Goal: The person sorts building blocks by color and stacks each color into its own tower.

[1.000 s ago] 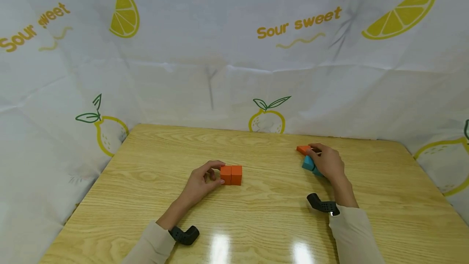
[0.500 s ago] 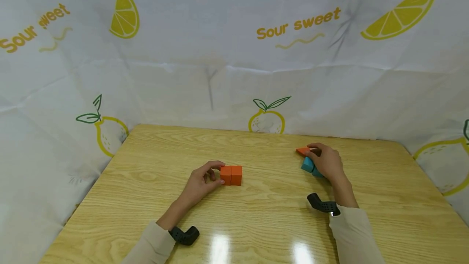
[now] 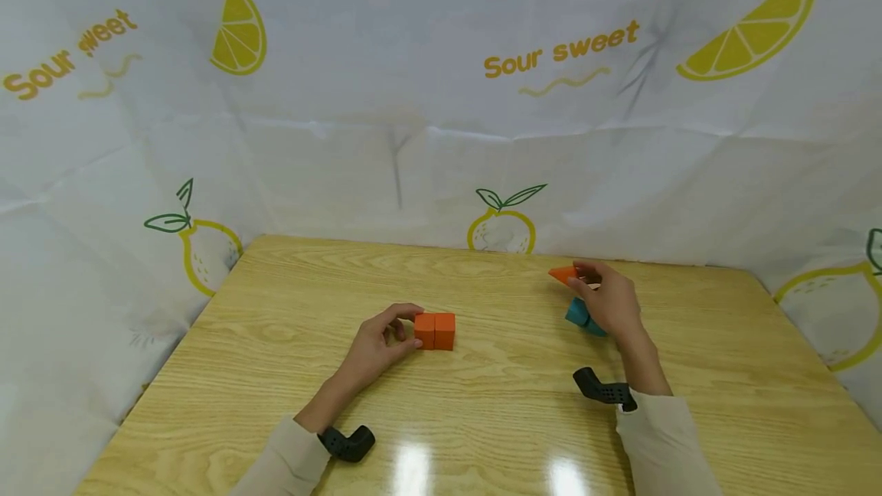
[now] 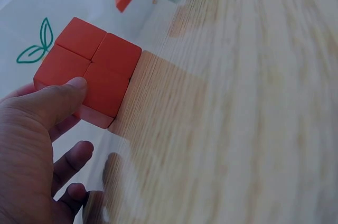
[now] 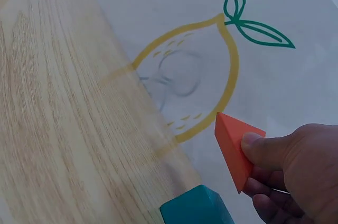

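Observation:
In the head view my left hand (image 3: pixel 377 341) pinches the left side of a group of orange cubes (image 3: pixel 444 331) on the table. Seen from the left wrist, these cubes (image 4: pixel 113 57) form a two-by-two square face, with the thumb across the lower part. Over on the right, my right hand (image 3: pixel 612 303) holds an orange triangular block (image 3: pixel 562 275) between thumb and fingers. The right wrist view shows this block (image 5: pixel 232 147) tilted, its pointed end toward the camera's lower edge. Just below that hand lie teal blocks (image 3: pixel 576 311), partly covered by it.
The wooden table (image 3: pixel 496 404) carries all the blocks. White cloth (image 3: pixel 358 144) with lemon prints hangs behind the table and at its sides. A black wrist camera (image 3: pixel 347 442) sits on the left wrist and another black camera (image 3: pixel 602 386) on the right.
My right hand has raised the orange triangular block off the table and shifted slightly left and away from me, uncovering more of the teal blocks. The left hand stays on the cubes.

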{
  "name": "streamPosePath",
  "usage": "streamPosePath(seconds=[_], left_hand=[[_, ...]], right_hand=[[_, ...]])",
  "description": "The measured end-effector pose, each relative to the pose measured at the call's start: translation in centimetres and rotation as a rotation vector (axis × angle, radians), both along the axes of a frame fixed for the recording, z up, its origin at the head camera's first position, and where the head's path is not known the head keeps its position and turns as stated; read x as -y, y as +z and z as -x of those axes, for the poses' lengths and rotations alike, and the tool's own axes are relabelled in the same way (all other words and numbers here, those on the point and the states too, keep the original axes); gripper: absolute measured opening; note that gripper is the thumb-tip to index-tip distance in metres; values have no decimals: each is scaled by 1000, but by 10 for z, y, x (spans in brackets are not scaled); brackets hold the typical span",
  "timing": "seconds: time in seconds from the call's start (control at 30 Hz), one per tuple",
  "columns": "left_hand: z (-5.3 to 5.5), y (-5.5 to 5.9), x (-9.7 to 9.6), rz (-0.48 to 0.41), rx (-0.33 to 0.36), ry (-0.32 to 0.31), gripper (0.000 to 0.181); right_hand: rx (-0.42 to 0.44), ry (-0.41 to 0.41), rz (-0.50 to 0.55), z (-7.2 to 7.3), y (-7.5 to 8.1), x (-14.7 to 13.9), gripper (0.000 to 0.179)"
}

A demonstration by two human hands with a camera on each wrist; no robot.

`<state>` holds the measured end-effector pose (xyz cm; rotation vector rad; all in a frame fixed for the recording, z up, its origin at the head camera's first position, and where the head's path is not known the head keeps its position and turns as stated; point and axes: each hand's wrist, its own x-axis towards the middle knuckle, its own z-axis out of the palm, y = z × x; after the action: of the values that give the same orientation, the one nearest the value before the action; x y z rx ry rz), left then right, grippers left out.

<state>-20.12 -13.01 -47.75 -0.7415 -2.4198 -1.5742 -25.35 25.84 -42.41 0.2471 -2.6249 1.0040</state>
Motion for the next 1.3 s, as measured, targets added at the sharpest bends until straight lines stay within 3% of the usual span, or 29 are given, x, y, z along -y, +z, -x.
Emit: streamPosePath(seconds=[0.7, 1.03, 1.3], left_hand=[[0, 0, 0, 6, -6, 0, 45], [-1, 1, 0, 13, -4, 3, 44], [-1, 1, -1, 5, -5, 2, 44]], right_hand=[[-79, 147, 50, -11, 22, 54, 41], [-172, 254, 49, -20, 28, 79, 41], [-216, 295, 78, -29, 33, 96, 41]])
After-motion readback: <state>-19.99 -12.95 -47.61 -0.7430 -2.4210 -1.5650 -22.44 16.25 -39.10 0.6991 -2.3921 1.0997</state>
